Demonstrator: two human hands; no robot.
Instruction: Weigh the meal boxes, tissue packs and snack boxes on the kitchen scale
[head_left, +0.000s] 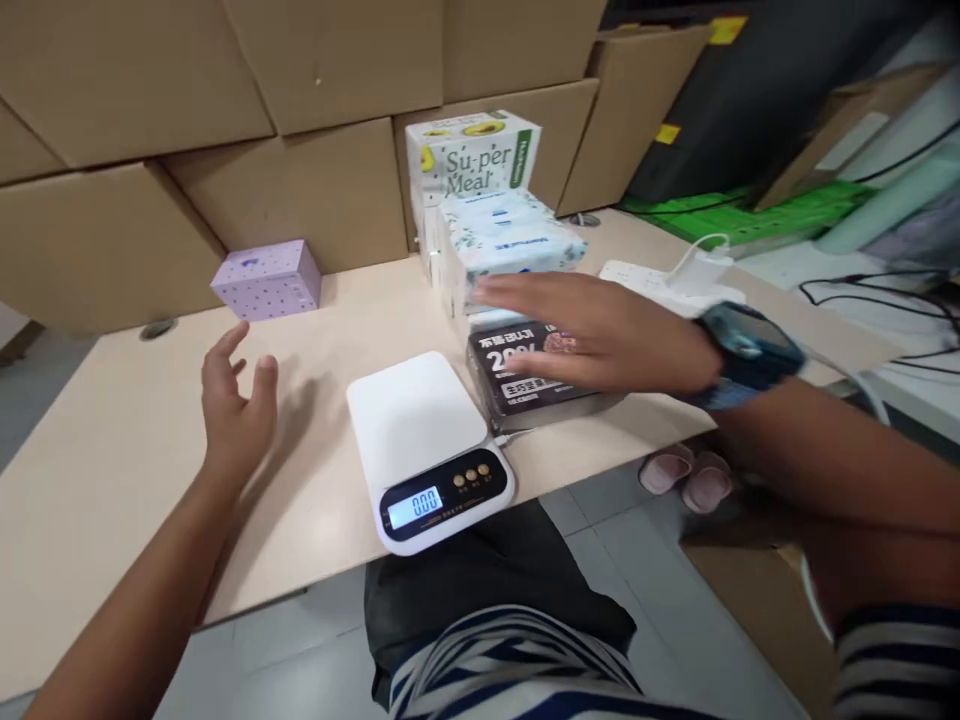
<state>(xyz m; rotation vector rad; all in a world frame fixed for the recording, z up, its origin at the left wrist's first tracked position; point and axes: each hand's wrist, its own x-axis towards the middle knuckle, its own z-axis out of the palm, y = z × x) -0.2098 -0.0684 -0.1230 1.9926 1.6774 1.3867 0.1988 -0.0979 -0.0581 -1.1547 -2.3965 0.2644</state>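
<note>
My left hand (238, 400) is raised above the table on the left, fingers apart and nothing in them. Just behind it sits a small lilac dotted box (268, 282). My right hand (600, 335) stretches out over a dark box marked 20% (517, 385), its fingers extended; whether it touches the box I cannot tell. Behind those fingers lies a pale blue floral tissue pack (510, 235). Between my hands a white digital scale (416, 410) rests at the table's front edge, its pan bare and its lit display reading 0.00.
A "Su-per Meal" carton (472, 150) stands at the back, against stacked cardboard boxes (300, 200). A white power strip with a plugged-in adapter (694, 275) lies at the right. Pink shoes (686, 478) are on the floor, below the table's edge (300, 575).
</note>
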